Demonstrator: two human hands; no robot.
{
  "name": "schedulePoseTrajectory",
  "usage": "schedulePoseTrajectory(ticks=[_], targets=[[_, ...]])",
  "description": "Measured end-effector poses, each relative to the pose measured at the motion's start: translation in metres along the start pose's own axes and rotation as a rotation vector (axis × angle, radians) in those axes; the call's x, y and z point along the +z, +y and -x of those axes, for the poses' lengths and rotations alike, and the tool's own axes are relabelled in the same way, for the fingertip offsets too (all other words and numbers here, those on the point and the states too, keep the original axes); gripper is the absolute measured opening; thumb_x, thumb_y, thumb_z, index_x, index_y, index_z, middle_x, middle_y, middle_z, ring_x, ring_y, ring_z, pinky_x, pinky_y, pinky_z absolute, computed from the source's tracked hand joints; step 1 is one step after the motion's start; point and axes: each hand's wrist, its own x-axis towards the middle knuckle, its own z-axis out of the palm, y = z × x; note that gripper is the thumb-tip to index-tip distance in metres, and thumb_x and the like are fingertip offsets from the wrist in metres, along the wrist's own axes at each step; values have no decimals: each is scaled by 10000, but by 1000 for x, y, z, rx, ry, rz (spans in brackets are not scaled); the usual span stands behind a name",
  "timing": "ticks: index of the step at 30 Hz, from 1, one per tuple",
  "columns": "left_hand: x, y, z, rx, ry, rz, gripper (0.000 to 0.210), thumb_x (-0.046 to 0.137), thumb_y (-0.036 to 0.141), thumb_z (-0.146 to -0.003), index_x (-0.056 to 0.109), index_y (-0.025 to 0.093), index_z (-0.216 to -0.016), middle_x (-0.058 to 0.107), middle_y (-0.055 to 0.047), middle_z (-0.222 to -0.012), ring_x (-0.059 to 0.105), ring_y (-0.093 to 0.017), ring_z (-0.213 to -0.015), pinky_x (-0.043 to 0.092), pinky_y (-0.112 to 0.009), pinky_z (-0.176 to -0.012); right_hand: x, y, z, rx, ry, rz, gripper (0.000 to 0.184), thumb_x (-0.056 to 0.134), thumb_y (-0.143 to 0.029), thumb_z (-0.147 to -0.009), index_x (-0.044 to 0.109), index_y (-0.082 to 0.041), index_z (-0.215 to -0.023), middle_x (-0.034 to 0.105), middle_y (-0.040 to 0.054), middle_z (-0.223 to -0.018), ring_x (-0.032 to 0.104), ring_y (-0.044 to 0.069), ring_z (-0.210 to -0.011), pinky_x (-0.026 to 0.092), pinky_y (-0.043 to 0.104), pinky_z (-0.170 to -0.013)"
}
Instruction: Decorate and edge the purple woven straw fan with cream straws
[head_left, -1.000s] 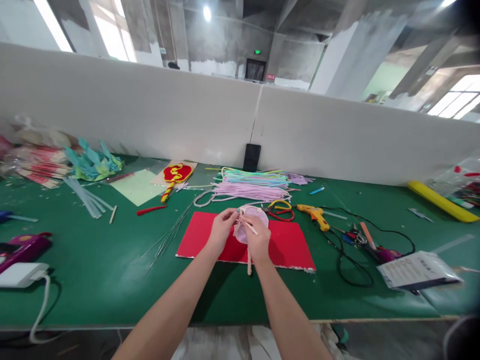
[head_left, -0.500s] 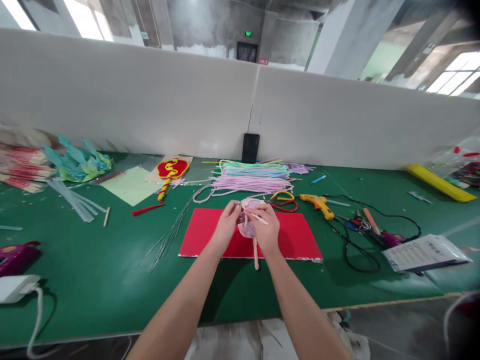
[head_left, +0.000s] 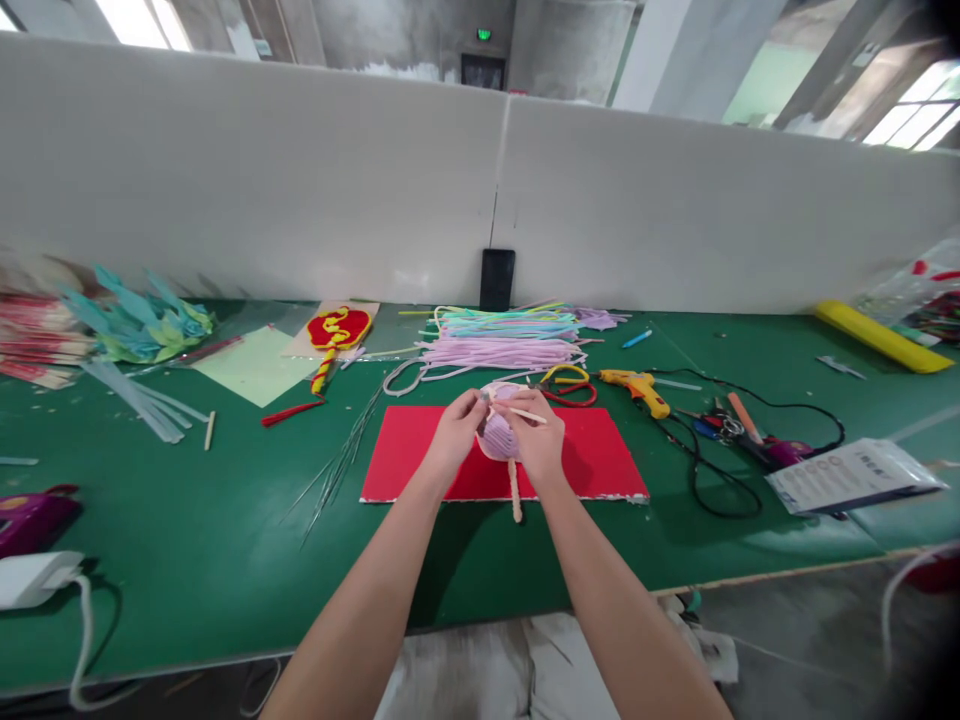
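A small round fan [head_left: 498,442], filled with lilac pipe cleaners and edged in cream, lies over a red board [head_left: 600,455], its cream wrapped handle pointing toward me. Above its upper part my right hand [head_left: 543,440] pinches a cream pipe cleaner [head_left: 529,415], whose free end sticks out to the right. Fingertips closed, my left hand [head_left: 457,432] meets the other end of that strand at the fan's upper left. The fingers cover part of the fan, and the exact contact there is too small to see.
Behind the board lie bundled pipe cleaners [head_left: 502,352] and scissors [head_left: 570,388]. A yellow glue gun [head_left: 637,390] with a black cord is to the right. Thin wires [head_left: 341,460] and a red-yellow fan [head_left: 337,330] lie left. A phone [head_left: 497,280] leans on the partition.
The view has tilted down slightly. Both hands stay over the fan; the cream strand in my right hand now lies flatter, and more of the lilac surface shows.
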Motion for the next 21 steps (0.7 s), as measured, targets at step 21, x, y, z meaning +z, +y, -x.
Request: schedulePoseTrajectory(ticks=[21], targets=[[-1,9,5,213,2,-363,205,465,317,-829,519,172,-694,419,40,-619,387,-109,-609,298,-215,-565,-7,7,-8,193,-117,-158,112,678,-297,-670,637,-194,-656,585,-5,-754,522,110,-620,426,225,-502]])
